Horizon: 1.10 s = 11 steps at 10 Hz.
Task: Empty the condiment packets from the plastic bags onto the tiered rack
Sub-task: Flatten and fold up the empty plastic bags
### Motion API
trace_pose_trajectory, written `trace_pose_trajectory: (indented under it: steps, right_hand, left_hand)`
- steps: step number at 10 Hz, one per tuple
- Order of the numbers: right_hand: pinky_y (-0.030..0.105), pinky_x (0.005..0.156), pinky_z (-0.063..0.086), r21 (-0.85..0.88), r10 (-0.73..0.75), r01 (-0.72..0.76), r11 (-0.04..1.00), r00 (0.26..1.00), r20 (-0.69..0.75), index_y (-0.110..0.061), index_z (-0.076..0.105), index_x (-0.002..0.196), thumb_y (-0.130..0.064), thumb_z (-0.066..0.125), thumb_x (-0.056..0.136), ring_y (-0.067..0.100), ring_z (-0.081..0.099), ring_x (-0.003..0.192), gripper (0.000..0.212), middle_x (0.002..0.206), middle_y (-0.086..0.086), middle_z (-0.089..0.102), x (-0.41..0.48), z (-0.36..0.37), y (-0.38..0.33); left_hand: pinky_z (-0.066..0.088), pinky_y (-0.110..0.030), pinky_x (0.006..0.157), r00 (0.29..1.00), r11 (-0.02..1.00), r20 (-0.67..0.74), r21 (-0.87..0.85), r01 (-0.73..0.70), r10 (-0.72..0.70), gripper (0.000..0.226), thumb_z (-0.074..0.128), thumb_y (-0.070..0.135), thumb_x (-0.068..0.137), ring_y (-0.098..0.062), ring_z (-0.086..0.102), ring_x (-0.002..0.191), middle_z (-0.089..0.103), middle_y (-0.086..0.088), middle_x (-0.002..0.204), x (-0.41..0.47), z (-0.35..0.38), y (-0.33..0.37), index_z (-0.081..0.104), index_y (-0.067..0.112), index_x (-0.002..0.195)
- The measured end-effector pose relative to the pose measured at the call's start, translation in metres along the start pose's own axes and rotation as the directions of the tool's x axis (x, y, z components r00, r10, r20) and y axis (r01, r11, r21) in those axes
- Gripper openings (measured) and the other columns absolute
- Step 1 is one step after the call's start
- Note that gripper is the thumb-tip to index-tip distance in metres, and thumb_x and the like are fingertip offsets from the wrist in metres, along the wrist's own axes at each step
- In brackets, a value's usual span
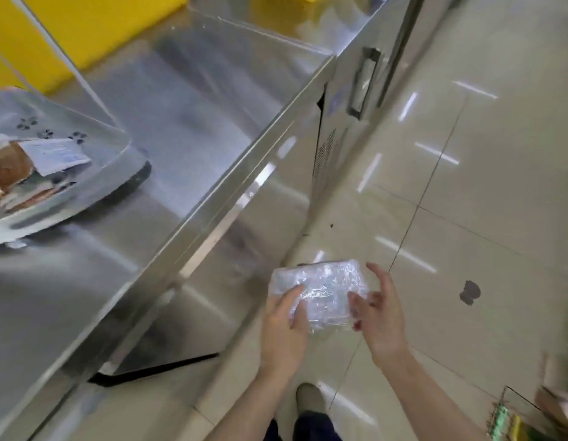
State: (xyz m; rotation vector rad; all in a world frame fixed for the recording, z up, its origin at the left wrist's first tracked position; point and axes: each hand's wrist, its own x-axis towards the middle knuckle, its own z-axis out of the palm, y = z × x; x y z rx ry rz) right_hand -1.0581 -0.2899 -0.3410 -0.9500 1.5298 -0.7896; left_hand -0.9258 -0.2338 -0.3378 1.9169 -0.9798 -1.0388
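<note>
A crumpled clear plastic bag [324, 291] hangs in front of me, over the floor beside the steel counter. My left hand [284, 329] grips its left side, with fingers wrapped over the film. On the bag's right side my right hand [379, 316] has spread fingers, its fingertips touching or nearly touching the edge. What is inside the bag cannot be made out. The clear acrylic tiered rack [95, 179] stands on the counter at the far left, and its lower tray holds several condiment packets [50, 160], white and brown.
The stainless steel counter [180, 138] runs diagonally, its front edge close to my left hand. Behind it is a yellow wall. A cabinet door with a recessed handle [363, 84] is beyond. Glossy tiled floor on the right; a cardboard box with packets [524, 418] at bottom right.
</note>
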Motion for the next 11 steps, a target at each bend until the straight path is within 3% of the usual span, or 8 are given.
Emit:
trace_pose_trajectory:
  steps: [2, 3, 5, 6, 7, 8, 9, 11]
  right_hand:
    - [0.009, 0.067, 0.036, -0.431, -0.109, 0.142, 0.891, 0.989, 0.102, -0.020, 0.055, 0.127, -0.006, 0.043, 0.094, -0.002, 0.048, 0.074, 0.038, 0.094, -0.008, 0.048, 0.107, 0.032, 0.141]
    - [0.028, 0.080, 0.044, -0.621, -0.120, 0.190, 0.761, 0.981, 0.153, -0.019, 0.046, 0.133, -0.003, 0.041, 0.092, 0.022, 0.058, 0.100, 0.045, 0.111, 0.005, 0.057, 0.168, 0.056, 0.213]
    - [0.029, 0.087, 0.046, -0.849, 0.047, 0.111, 0.517, 0.986, 0.158, -0.001, 0.050, 0.123, -0.033, 0.055, 0.085, 0.028, 0.059, 0.104, 0.050, 0.114, 0.021, 0.059, 0.257, 0.112, 0.320]
    - [0.031, 0.111, 0.024, -0.895, 0.262, 0.129, 0.428, 0.930, 0.259, -0.005, 0.028, 0.140, -0.025, 0.034, 0.095, 0.026, 0.035, 0.133, 0.049, 0.145, 0.016, 0.037, 0.292, 0.128, 0.365]
    - [0.013, 0.084, 0.037, -0.946, 0.288, 0.243, 0.214, 0.910, 0.299, -0.003, 0.031, 0.139, -0.017, 0.034, 0.097, 0.026, 0.038, 0.132, 0.045, 0.144, 0.015, 0.038, 0.311, 0.122, 0.382]
    - [0.022, 0.096, 0.036, -0.959, 0.308, 0.196, 0.204, 0.917, 0.252, -0.010, 0.044, 0.130, -0.020, 0.036, 0.095, 0.027, 0.046, 0.125, 0.038, 0.135, 0.012, 0.049, 0.309, 0.118, 0.362]
    - [0.038, 0.096, 0.039, -0.932, 0.213, 0.318, 0.173, 0.912, 0.351, -0.017, 0.047, 0.124, -0.025, 0.040, 0.090, 0.028, 0.048, 0.118, 0.036, 0.126, 0.010, 0.052, 0.291, 0.114, 0.316]
    - [0.038, 0.098, 0.036, -0.901, 0.057, 0.357, 0.245, 0.923, 0.381, -0.018, 0.048, 0.124, -0.030, 0.043, 0.089, 0.027, 0.047, 0.118, 0.037, 0.128, 0.007, 0.052, 0.230, 0.079, 0.221]
  left_hand:
    - [0.051, -0.028, 0.088, 0.990, 0.875, 0.067, 0.462, -0.144, 0.128, 0.039, 0.045, 0.022, 0.093, -0.027, 0.057, 0.111, 0.018, -0.007, 0.145, 0.090, 0.091, -0.137, 0.048, 0.016, 0.132]
    - [0.058, -0.030, 0.060, 0.949, 0.706, 0.190, 0.635, -0.315, 0.253, 0.042, 0.046, 0.018, 0.076, -0.029, 0.067, 0.090, 0.035, -0.004, 0.131, 0.141, 0.127, -0.215, 0.052, 0.026, 0.118]
    - [0.049, -0.021, 0.042, 0.926, 0.375, 0.371, 0.851, -0.368, 0.066, 0.070, 0.089, 0.031, 0.030, -0.018, 0.065, 0.069, 0.068, 0.001, 0.100, 0.223, 0.188, -0.323, 0.070, 0.031, 0.098]
    - [0.052, -0.033, 0.085, 0.894, 0.403, 0.440, 0.836, -0.373, -0.084, 0.055, 0.071, 0.025, 0.075, -0.030, 0.053, 0.116, 0.054, -0.009, 0.129, 0.258, 0.211, -0.341, 0.054, 0.020, 0.128]
    - [0.014, -0.045, 0.118, 0.787, 0.274, 0.471, 0.880, -0.389, -0.398, 0.071, 0.050, 0.025, 0.091, -0.037, 0.010, 0.143, 0.008, -0.012, 0.157, 0.288, 0.229, -0.356, 0.011, 0.016, 0.149]
    - [-0.005, -0.047, 0.117, 0.796, 0.214, 0.476, 0.879, -0.426, -0.373, 0.075, 0.047, 0.033, 0.091, -0.035, -0.004, 0.145, -0.001, -0.008, 0.158, 0.284, 0.230, -0.343, 0.003, 0.020, 0.149]
    - [-0.010, -0.045, 0.116, 0.825, 0.171, 0.507, 0.862, -0.478, -0.249, 0.075, 0.044, 0.038, 0.089, -0.035, -0.012, 0.143, -0.008, -0.004, 0.158, 0.263, 0.208, -0.312, 0.001, 0.025, 0.149]
    - [0.024, -0.038, 0.105, 0.837, 0.285, 0.547, 0.801, -0.527, 0.012, 0.041, 0.040, 0.036, 0.088, -0.029, 0.036, 0.127, 0.045, -0.004, 0.136, 0.221, 0.146, -0.216, 0.048, 0.021, 0.125]
